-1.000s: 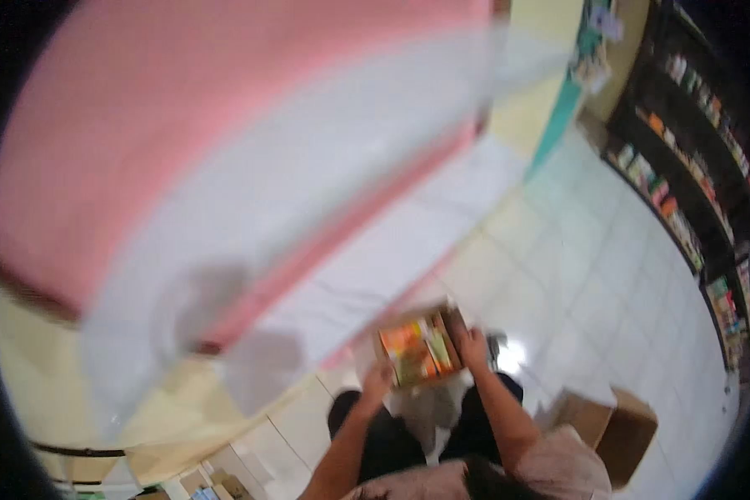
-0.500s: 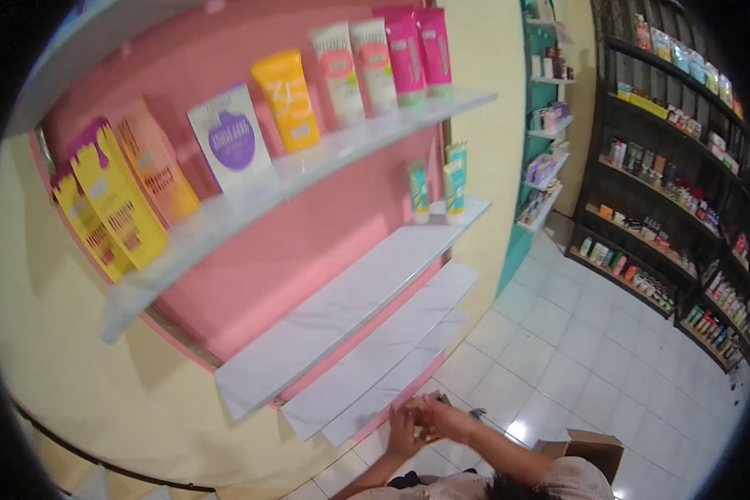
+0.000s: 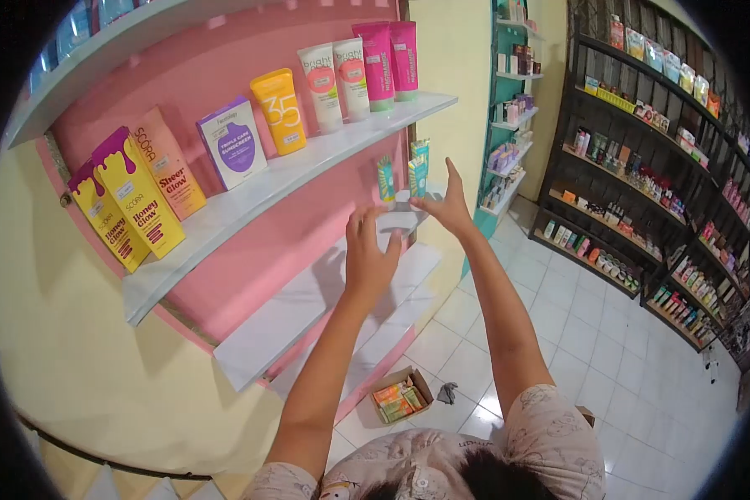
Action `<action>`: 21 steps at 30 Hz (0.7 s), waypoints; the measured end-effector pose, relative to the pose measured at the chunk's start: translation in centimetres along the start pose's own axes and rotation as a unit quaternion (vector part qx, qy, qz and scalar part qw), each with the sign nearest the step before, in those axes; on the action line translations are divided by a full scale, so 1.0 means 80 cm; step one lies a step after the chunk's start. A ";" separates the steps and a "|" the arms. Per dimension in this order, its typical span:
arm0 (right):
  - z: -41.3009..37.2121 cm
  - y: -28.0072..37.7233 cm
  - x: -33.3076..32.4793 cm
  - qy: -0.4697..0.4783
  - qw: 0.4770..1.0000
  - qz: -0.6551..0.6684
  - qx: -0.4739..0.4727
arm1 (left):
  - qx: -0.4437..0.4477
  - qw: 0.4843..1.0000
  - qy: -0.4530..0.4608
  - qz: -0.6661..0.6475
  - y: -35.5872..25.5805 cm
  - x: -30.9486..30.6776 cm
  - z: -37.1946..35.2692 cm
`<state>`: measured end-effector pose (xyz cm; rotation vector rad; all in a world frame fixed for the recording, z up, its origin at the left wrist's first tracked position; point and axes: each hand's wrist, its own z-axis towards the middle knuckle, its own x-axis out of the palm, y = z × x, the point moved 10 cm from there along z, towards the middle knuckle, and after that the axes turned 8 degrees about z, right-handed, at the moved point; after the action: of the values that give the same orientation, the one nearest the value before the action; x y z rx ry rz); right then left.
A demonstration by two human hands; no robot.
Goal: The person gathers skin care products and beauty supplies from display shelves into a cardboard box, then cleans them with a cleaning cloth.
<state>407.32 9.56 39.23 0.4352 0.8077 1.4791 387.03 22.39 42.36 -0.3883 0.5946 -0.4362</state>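
Note:
My left hand is raised in front of the second shelf, fingers apart, with nothing seen in it. My right hand is spread at that shelf's right end, its thumb by the teal and yellow tubes; whether it touches them I cannot tell. Another teal tube stands just left of these, above my left hand. The shelf above carries yellow Honey Glow boxes, a peach box, a white and purple sunscreen box, an orange tube, white tubes and magenta tubes.
On the tiled floor below, a small open carton holds orange and green packs, beside a dark crumpled item. More white shelves lie beneath the second one. Black racks of products stand at the right.
Both hands have come up from low near the floor to the second shelf and moved apart, now spread. The small carton on the floor has come into view, and the camera view has shifted slightly.

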 end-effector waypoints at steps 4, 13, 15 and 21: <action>0.032 -0.017 0.008 0.059 0.998 -0.012 -0.012 | -0.090 0.992 0.090 0.004 0.049 0.059 0.041; 0.068 -0.045 0.030 0.130 0.986 0.103 0.001 | -0.207 0.969 0.133 0.026 0.130 0.133 0.063; 0.070 -0.045 0.034 0.134 0.981 0.139 -0.001 | -0.204 0.969 0.134 -0.024 0.136 0.148 0.081; 0.069 -0.022 0.055 0.149 0.986 0.048 -0.052 | -0.335 0.932 0.110 -0.084 0.168 0.169 0.089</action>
<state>412.04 14.90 40.77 0.1775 0.9485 1.6930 405.19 28.57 35.46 -1.0589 0.9319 -0.4353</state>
